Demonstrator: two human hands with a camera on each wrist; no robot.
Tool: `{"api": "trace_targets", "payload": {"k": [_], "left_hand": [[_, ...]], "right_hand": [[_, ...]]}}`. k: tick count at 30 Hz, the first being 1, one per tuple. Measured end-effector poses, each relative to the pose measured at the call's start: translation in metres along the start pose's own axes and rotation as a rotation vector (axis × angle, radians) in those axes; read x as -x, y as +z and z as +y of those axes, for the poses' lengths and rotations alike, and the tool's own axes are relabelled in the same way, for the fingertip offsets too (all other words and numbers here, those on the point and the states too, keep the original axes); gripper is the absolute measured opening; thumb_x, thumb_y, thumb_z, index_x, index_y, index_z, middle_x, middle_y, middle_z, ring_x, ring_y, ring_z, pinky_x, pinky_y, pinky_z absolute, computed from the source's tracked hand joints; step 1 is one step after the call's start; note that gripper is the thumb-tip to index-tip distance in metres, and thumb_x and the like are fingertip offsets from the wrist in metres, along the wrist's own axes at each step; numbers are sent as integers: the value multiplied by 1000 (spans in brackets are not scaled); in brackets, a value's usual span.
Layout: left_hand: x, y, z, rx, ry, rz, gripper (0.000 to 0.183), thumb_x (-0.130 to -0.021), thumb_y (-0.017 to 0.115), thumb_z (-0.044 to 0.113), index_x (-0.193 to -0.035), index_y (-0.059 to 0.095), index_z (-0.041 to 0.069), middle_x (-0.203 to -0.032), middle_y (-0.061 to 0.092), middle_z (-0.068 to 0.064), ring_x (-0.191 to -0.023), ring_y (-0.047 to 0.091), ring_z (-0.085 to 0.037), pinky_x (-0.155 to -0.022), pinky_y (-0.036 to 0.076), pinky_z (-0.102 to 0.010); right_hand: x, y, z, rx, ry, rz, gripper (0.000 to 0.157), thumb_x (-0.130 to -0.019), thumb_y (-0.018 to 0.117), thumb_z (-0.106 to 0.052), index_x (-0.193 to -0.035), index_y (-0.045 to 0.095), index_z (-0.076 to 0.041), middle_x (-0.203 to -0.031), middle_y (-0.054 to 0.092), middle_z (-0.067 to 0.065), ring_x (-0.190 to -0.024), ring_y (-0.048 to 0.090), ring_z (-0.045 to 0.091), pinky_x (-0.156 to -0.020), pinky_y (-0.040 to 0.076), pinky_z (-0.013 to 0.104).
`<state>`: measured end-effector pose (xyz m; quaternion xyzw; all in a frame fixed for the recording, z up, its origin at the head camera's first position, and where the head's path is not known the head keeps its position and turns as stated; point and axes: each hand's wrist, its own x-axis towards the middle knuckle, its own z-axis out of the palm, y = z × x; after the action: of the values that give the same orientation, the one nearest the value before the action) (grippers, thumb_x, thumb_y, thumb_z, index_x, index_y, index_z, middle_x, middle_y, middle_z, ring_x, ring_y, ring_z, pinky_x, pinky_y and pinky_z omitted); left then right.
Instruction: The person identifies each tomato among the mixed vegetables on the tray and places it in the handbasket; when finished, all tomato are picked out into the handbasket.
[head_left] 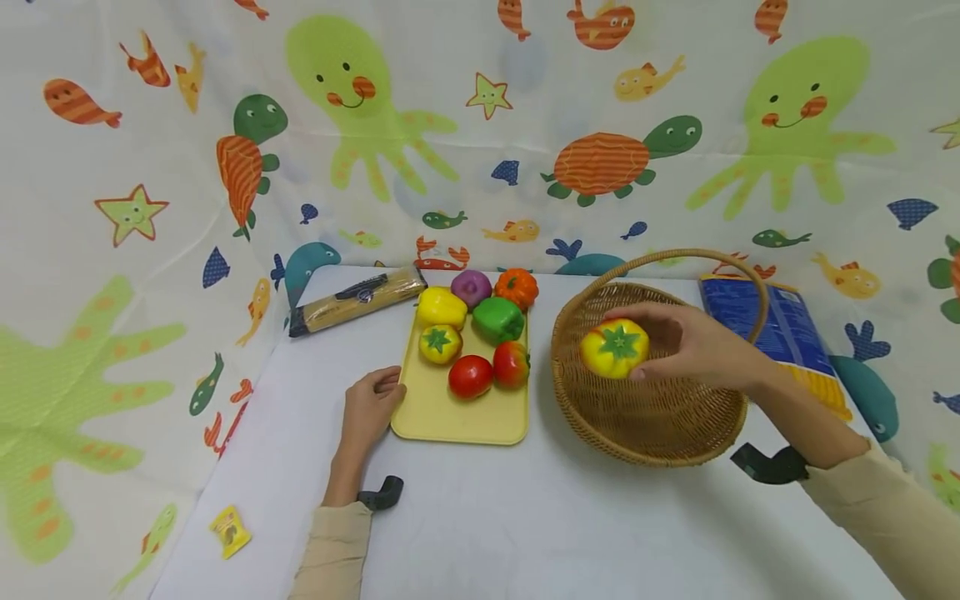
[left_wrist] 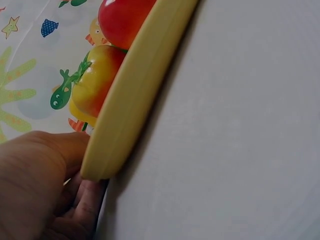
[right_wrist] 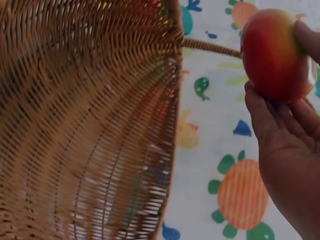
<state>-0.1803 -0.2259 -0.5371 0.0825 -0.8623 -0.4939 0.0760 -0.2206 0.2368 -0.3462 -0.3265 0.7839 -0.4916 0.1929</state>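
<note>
Toy tomato (head_left: 613, 350), yellow-red, squat, stem end showing in head view: held over wicker basket (head_left: 637, 425), pinched between thumb and fingers of right hand (head_left: 686, 342), lying left of palm. Left hand (head_left: 371, 408), farther off, grips left edge of yellow tray (head_left: 465, 423).

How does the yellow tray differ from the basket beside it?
The tray is pale yellow and smooth, while the basket is brown and woven. The basket is deeper and has an arched handle; the tray is shallow, with no such handle. The left hand holds the tray's edge, whereas the right hand holds a yellow-and-red fruit over the basket. Both have raised sides.
</note>
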Motion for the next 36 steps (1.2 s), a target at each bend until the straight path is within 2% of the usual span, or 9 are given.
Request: {"api": "trace_targets", "payload": {"k": [7, 11, 16, 21, 25, 31, 36], "left_hand": [[1, 1, 1, -6, -14, 0, 37, -91, 70, 14, -126, 66, 5, -111, 68, -9, -99, 65, -20, -84, 56, -33], [1, 3, 0, -8, -13, -3, 38, -91, 69, 15, -128, 65, 5, -112, 68, -9, -100, 66, -20, -84, 56, -32], [1, 3, -1, -10, -3, 9, 37, -91, 69, 15, -126, 66, 6, -111, 68, -8, -98, 66, -19, -83, 56, -32], [0, 1, -1, -6, 3, 15, 37, -91, 69, 15, -126, 66, 6, -111, 68, -8, -98, 66, -19, -84, 56, -32], [1, 0, 0, -7, -6, 8, 37, -91, 69, 16, -127, 66, 6, -111, 68, -8, -99, 65, -19, -84, 56, -32], [2, 1, 0, -3, -16, 9, 37, -90, 70, 16, -126, 66, 6, -111, 68, -8, -99, 65, -19, -84, 56, -33], [2, 1, -1, -8, -21, 11, 37, -90, 70, 16, -126, 66, 7, -111, 68, -7, -99, 66, -19, -84, 56, -33]], "right_hand": [[-16, -16, 16, 75, 22, -94, 68, -83, 81, -12, -143, 51, -20, -134, 55, 4, -113, 59, 25, -92, 53, 36], [-27, -19, 24, 132, -2, -150, 70, -82, 83, -16, -144, 50, -22, -136, 54, 0, -114, 58, 22, -94, 52, 35], [-39, -22, 30, 186, -15, -180, 70, -81, 84, -22, -144, 51, -23, -136, 54, -2, -116, 56, 20, -96, 50, 33], [-54, -28, 38, 194, -17, -236, 71, -81, 84, -22, -144, 51, -23, -137, 53, 0, -117, 54, 22, -98, 49, 33], [-61, -31, 48, 193, 36, -279, 70, -81, 84, -21, -143, 52, -24, -137, 53, -1, -116, 53, 23, -98, 48, 34], [-65, -32, 66, 114, 68, -357, 70, -82, 81, -10, -144, 49, -12, -138, 52, 5, -118, 52, 28, -98, 48, 36], [-68, -32, 80, 108, 94, -393, 71, -81, 81, -8, -144, 49, -10, -138, 52, 6, -118, 52, 28, -97, 49, 38]]}}
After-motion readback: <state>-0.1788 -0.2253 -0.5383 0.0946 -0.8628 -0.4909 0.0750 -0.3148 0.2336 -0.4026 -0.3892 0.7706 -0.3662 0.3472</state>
